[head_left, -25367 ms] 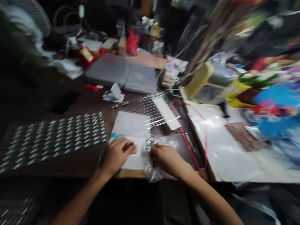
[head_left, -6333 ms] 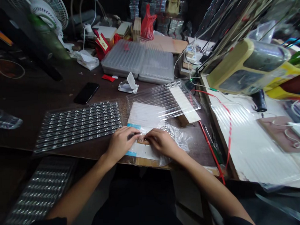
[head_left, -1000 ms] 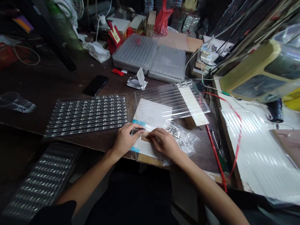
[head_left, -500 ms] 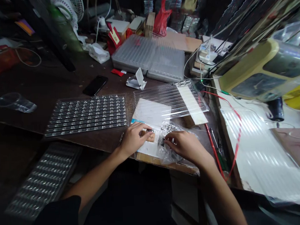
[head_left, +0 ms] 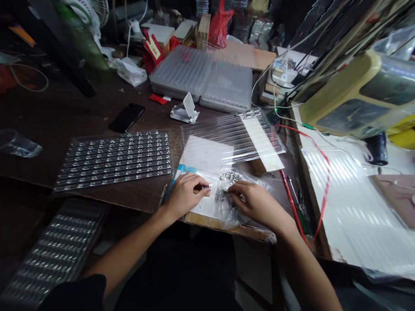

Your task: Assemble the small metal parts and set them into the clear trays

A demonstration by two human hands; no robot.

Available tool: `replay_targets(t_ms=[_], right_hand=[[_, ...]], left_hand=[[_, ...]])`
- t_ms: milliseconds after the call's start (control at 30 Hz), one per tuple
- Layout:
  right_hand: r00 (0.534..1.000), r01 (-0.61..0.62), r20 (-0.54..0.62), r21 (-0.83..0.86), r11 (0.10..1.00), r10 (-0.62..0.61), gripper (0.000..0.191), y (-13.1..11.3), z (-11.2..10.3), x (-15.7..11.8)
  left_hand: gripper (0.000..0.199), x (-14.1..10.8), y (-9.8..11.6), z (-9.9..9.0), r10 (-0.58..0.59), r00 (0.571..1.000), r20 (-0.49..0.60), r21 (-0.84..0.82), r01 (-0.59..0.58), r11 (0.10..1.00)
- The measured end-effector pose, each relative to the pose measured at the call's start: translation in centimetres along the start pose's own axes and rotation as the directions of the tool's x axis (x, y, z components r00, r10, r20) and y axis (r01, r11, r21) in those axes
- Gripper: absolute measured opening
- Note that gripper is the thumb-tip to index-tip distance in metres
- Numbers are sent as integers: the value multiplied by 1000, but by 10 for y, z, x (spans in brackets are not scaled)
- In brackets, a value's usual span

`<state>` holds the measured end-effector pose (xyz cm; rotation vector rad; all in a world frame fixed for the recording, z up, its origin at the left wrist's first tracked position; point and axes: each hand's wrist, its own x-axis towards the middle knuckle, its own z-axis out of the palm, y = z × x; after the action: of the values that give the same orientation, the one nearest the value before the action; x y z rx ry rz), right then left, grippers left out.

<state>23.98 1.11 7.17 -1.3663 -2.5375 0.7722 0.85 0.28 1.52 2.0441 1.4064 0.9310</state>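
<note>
My left hand [head_left: 186, 194] is closed in a pinch on a small dark strip [head_left: 206, 186] with a shiny end. It is over a white board [head_left: 209, 206], and a bit of a small tan block [head_left: 208, 193] shows beneath the fingertips. To the right, a clear plastic bag [head_left: 230, 214] lies on the board with a heap of small shiny metal parts [head_left: 230, 176] in its mouth. The fingertips of my right hand [head_left: 254, 200] are pinched together at those parts; what they hold is too small to make out.
A clear tray with rows of dark strips [head_left: 114, 159] lies at left, near a phone [head_left: 127, 117]. Behind the board is a ribbed clear tray [head_left: 223, 136] bearing a white strip [head_left: 262, 141]. Stacked clear trays [head_left: 181, 74] stand farther back. Red tape [head_left: 327, 187] loops at right.
The dark strip has come down slightly in my left fingers, and less of the tan block shows. My right hand stays at the bag with its fingertips slightly shifted. The whole view has shifted a little.
</note>
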Motion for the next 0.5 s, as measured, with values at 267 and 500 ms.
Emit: replay_targets(t_ms=[267, 500], right_hand=[[971, 90, -233, 119, 989, -60, 27, -2, -18, 26], [973, -68, -218, 17, 998, 70, 26, 0, 23, 39]], left_hand=[[6, 0, -4, 1, 7, 999, 46, 10, -7, 1000], [4, -1, -4, 1, -18, 998, 53, -27, 20, 999]])
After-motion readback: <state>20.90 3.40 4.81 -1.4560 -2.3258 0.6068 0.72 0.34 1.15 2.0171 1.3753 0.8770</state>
